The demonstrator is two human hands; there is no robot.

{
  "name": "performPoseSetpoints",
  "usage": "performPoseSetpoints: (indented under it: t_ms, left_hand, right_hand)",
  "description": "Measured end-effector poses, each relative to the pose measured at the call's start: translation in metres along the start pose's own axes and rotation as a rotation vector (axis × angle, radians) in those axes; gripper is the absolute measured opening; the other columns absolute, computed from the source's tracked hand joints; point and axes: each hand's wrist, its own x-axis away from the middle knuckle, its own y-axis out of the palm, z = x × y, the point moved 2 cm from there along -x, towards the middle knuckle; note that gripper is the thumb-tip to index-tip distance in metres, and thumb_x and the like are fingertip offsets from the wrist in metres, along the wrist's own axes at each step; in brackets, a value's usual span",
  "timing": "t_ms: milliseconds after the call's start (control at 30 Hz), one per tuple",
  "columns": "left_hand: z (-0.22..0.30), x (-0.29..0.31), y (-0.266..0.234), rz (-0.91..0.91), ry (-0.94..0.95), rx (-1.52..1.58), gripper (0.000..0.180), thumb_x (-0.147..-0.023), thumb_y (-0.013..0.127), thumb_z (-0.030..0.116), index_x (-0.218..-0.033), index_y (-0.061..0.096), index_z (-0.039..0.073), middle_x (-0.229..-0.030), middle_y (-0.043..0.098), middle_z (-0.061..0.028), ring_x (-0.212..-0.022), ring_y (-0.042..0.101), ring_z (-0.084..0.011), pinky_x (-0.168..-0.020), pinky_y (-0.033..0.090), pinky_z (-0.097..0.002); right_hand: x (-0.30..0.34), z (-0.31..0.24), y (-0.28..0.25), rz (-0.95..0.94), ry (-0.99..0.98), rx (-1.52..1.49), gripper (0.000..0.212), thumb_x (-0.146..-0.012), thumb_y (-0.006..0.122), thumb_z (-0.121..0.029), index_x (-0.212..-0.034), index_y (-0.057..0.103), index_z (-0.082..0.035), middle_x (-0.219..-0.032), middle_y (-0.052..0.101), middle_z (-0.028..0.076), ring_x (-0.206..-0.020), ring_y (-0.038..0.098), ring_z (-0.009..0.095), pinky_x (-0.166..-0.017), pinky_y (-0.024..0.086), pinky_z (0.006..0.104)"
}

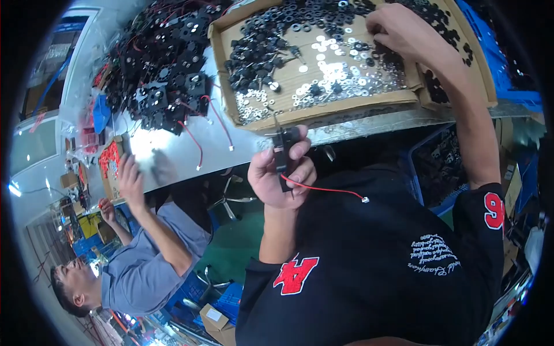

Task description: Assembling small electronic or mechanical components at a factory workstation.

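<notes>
My left hand (288,176) is wrapped round a small black plastic mechanism (283,144), held up just in front of the bench edge. A thin metal shaft points up from its top. From it a red wire (323,187) trails to the right, ending in a white connector (365,199). At the far right, my right hand (401,32) reaches into a shallow cardboard tray (358,102), fingertips pinched low by the divider among small dark parts. What those fingers hold, if anything, is hidden. Black shafted pieces (259,63) and pale washers (332,72) lie loose in the tray.
A heap of black assemblies with red wires (161,75) covers the bench (173,153) left of the tray. Another person in a grey-blue shirt (153,262) works at the left beside a box of red parts (109,161). Below the bench, a blue crate (421,173) holds dark parts.
</notes>
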Motion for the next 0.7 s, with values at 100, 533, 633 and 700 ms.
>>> performPoseSetpoints:
  t_ms: [100, 533, 633, 700]
  left_hand:
    - [-0.001, 0.003, -0.001, -0.002, 0.005, -0.004, 0.062, -0.090, 0.046, 0.031, -0.134, 0.035, -0.012, -0.100, 0.053, -0.0111, -0.060, 0.057, -0.0164, -0.047, 0.045, -0.0277]
    - [0.004, 0.012, -0.003, 0.088, 0.051, -0.231, 0.060, -0.091, 0.046, 0.030, -0.134, 0.038, -0.012, -0.100, 0.054, -0.0100, -0.061, 0.058, -0.0142, -0.046, 0.044, -0.0251]
    - [0.007, 0.013, -0.003, 0.162, 0.052, -0.319, 0.061, -0.091, 0.045, 0.031, -0.134, 0.038, -0.013, -0.100, 0.053, -0.0107, -0.062, 0.059, -0.0156, -0.046, 0.044, -0.0259]
    - [0.007, 0.010, -0.004, 0.200, 0.009, -0.367, 0.062, -0.091, 0.046, 0.031, -0.133, 0.038, -0.014, -0.100, 0.052, -0.0112, -0.062, 0.059, -0.0164, -0.045, 0.044, -0.0259]
  right_hand:
    - [-0.003, 0.004, 0.000, -0.024, 0.009, -0.040, 0.022, -0.074, 0.061, -0.007, -0.093, 0.071, 0.001, -0.084, 0.068, 0.023, -0.079, 0.066, 0.036, -0.073, 0.052, 0.0403]
    - [-0.019, 0.026, -0.003, -0.048, -0.008, -0.214, 0.020, -0.071, 0.074, -0.016, -0.081, 0.069, 0.001, -0.074, 0.069, 0.014, -0.067, 0.065, 0.022, -0.065, 0.052, 0.0310]
    - [0.003, 0.008, -0.011, 0.051, 0.050, -0.379, 0.022, -0.073, 0.073, -0.016, -0.085, 0.069, 0.002, -0.080, 0.069, 0.017, -0.072, 0.067, 0.025, -0.067, 0.052, 0.0330]
    - [0.003, 0.023, 0.006, 0.100, 0.043, -0.324, 0.021, -0.078, 0.069, -0.015, -0.090, 0.068, 0.002, -0.084, 0.069, 0.015, -0.074, 0.067, 0.024, -0.069, 0.052, 0.0329]
